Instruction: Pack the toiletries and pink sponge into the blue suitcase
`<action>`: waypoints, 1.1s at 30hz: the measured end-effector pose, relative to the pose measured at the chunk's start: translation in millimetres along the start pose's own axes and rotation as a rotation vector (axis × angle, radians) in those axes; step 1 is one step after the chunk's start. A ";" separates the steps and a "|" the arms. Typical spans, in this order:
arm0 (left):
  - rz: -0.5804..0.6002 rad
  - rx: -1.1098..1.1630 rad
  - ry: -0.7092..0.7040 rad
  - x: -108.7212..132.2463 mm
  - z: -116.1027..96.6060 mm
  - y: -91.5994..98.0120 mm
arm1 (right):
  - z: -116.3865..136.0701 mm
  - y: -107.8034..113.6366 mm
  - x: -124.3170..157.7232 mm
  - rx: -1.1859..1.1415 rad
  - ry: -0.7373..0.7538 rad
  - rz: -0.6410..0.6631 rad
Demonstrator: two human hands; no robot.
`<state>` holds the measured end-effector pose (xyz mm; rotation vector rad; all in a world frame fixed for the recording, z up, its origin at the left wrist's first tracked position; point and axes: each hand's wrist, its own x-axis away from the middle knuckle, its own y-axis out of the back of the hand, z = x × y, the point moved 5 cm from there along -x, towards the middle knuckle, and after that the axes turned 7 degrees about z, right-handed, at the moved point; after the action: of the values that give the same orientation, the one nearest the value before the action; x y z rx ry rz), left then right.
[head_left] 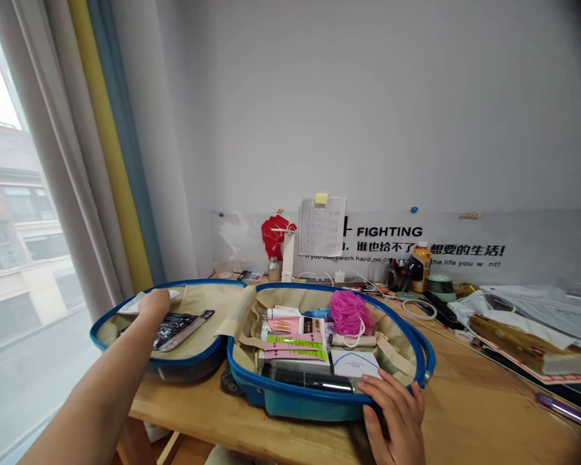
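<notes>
A blue-rimmed suitcase (319, 403) lies open on the wooden table. My left hand (153, 302) reaches into its left half and touches a white item (132, 305); its fingers are mostly hidden behind the hand. Beside it lie dark packaged items (172, 329) and a slim package (186, 330). At the right half's front rim rests my right hand (394, 410), fingers spread, near a white box (356, 363). That half also holds a pink mesh puff (351, 313), pink-green packets (295, 347), a white tube (283, 312), cotton swabs (312, 325) and a black item (307, 376).
Behind the suitcase stand a small glass jar (274, 268) and an orange-labelled bottle (420, 266). Cables, papers and a brown pouch (523, 342) cover the table's right side, with a purple pen (569, 411) nearer. Curtains (94, 142) hang by the window at left.
</notes>
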<state>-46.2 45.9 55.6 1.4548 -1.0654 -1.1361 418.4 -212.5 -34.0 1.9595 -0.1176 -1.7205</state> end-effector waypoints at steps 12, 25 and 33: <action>-0.189 0.151 -0.355 41.3 -115.1 108.5 | 0.2 -2.5 1.3 -0.014 -0.009 -0.003; 0.059 0.506 -1.058 156.0 -294.1 10.4 | 1.5 0.7 -0.6 0.007 -0.013 0.005; 0.305 0.460 -1.256 155.6 -290.8 -32.6 | 2.3 0.1 -1.2 -0.002 -0.014 0.013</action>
<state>269.7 -51.4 30.7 0.7058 -2.4292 -1.6542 416.1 -212.9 -33.0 1.9415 -0.1333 -1.7256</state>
